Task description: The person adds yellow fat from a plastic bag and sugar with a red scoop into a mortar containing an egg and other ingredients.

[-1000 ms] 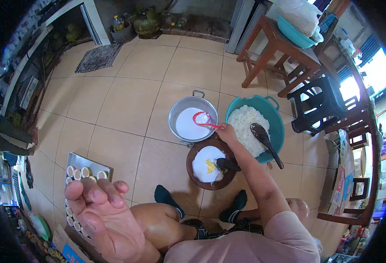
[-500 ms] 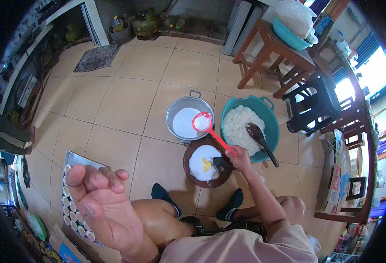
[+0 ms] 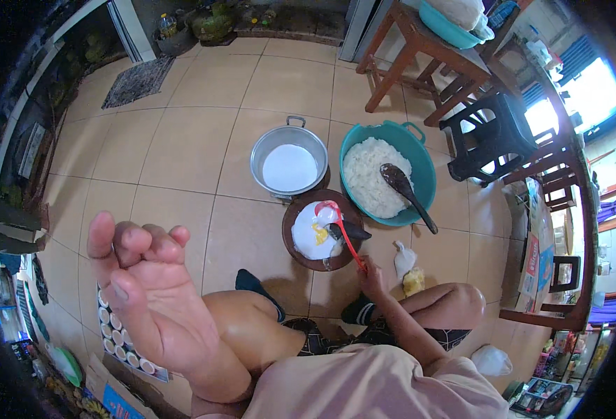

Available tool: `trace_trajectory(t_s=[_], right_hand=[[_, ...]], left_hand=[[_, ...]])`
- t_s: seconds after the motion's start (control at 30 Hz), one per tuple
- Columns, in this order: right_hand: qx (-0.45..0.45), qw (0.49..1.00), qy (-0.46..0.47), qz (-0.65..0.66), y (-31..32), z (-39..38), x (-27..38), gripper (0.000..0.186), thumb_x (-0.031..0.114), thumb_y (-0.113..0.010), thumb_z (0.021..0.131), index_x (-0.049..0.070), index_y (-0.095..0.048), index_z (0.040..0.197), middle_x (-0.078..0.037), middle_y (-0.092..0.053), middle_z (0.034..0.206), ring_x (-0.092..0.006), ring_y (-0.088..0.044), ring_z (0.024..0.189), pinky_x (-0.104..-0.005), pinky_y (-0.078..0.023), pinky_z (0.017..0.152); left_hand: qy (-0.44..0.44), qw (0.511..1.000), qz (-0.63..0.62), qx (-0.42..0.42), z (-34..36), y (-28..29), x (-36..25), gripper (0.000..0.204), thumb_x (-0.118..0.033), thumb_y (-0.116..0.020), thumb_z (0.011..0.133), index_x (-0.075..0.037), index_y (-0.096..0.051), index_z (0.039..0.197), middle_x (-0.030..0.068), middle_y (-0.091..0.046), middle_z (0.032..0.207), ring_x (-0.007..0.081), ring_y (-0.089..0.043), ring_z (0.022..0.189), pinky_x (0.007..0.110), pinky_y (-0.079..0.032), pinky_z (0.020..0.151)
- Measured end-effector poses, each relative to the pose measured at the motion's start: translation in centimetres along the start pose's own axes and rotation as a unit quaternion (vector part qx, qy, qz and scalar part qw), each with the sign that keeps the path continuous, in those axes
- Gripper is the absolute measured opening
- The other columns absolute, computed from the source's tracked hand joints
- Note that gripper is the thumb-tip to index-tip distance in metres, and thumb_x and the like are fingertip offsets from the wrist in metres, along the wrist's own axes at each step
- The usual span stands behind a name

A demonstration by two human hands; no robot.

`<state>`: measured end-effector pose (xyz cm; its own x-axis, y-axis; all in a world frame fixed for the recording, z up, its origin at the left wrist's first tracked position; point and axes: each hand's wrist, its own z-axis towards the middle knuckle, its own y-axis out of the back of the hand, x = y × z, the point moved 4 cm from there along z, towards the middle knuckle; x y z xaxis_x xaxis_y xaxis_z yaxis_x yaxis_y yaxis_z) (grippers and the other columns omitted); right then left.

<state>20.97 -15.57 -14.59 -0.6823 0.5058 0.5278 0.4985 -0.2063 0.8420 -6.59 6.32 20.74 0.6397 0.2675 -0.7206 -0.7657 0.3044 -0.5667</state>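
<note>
My right hand [image 3: 373,278] grips the handle of a red plastic ladle [image 3: 345,241]. The ladle's bowl is over a brown, mortar-like dish [image 3: 296,255] that holds white liquid [image 3: 304,241] and a yellow lump [image 3: 319,234]. A dark pestle-like tool [image 3: 353,230] leans in that dish. Behind it stands a metal pot [image 3: 257,164] with more white liquid. To the pot's right, a teal basin [image 3: 426,174] holds white rice [image 3: 374,174] and a dark wooden spoon [image 3: 406,187]. My left hand [image 3: 157,300] is raised at the left, palm showing, fingers apart and slightly bent, holding nothing.
Beside my right foot lie a white plastic bag [image 3: 404,260] and a yellowish packet [image 3: 414,281]. A tray of small white cups [image 3: 136,359] is partly behind my left arm. A black plastic stool [image 3: 493,136] and a wooden bench [image 3: 419,42] stand at the right.
My right hand has brought the ladle from over the pot to the brown dish, nearer me. The view has shifted, and the white bag and yellowish packet now show. My left hand stays open.
</note>
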Motion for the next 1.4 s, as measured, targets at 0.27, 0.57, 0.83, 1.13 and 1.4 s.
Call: trace_trajectory(t_s=[0.27, 0.57, 0.83, 1.13, 1.4], right_hand=[[-0.019, 0.999, 0.017, -0.032, 1.0, -1.7, 1.4, 0.020, 0.011, -0.050, 0.080, 0.009, -0.050, 0.100, -0.017, -0.058, 0.084, -0.0365, -0.057, 0.073, -0.0445, -0.045, 0.060], [-0.027, 0.992, 0.038, 0.120, 0.2, -2.2, -0.3, 0.019, 0.012, -0.050, 0.080, 0.007, -0.051, 0.099, -0.008, -0.057, 0.074, -0.0268, -0.058, 0.064, -0.0350, -0.045, 0.053], [0.106, 0.812, -0.256, 0.514, 5.1, 2.5, 2.9, 0.022, 0.029, -0.052, 0.084, 0.009, -0.054, 0.093, 0.001, -0.045, 0.058, -0.0053, -0.041, 0.045, -0.0187, -0.027, 0.038], [-0.003, 0.979, 0.154, -0.134, 4.6, 22.2, 8.3, 0.018, 0.022, -0.046, 0.083, 0.010, -0.055, 0.094, -0.011, -0.058, 0.067, -0.0251, -0.061, 0.063, -0.0369, -0.048, 0.054], [0.010, 0.921, 0.254, -0.296, 0.6, 28.6, 9.3, 0.021, 0.017, -0.052, 0.076, 0.015, -0.053, 0.096, -0.011, -0.055, 0.070, -0.0302, -0.059, 0.061, -0.0415, -0.048, 0.053]], left_hand=[[-0.006, 1.000, 0.002, 0.009, 0.0, 0.2, -0.1, 0.044, -0.021, -0.045, 0.087, -0.002, -0.033, 0.126, 0.0041, -0.044, 0.101, 0.0146, -0.042, 0.086, 0.036, -0.035, 0.088], [-0.002, 1.000, 0.000, 0.010, -0.1, 0.1, -0.4, 0.048, -0.023, -0.046, 0.087, -0.003, -0.031, 0.127, 0.0039, -0.043, 0.102, 0.0149, -0.042, 0.086, 0.036, -0.035, 0.087], [0.001, 1.000, 0.011, 0.003, -0.5, 0.7, -0.4, 0.054, -0.026, -0.053, 0.083, -0.002, -0.031, 0.126, 0.0031, -0.041, 0.099, 0.0139, -0.040, 0.083, 0.034, -0.033, 0.083], [0.002, 0.999, 0.038, -0.012, 0.1, 0.3, 0.3, 0.049, -0.022, -0.051, 0.086, -0.001, -0.032, 0.126, 0.0033, -0.040, 0.096, 0.0140, -0.038, 0.081, 0.034, -0.034, 0.082], [-0.008, 0.996, 0.068, -0.058, 0.6, 0.4, 1.0, 0.045, -0.018, -0.048, 0.087, 0.000, -0.033, 0.124, 0.0030, -0.039, 0.092, 0.0124, -0.038, 0.076, 0.033, -0.035, 0.077]])
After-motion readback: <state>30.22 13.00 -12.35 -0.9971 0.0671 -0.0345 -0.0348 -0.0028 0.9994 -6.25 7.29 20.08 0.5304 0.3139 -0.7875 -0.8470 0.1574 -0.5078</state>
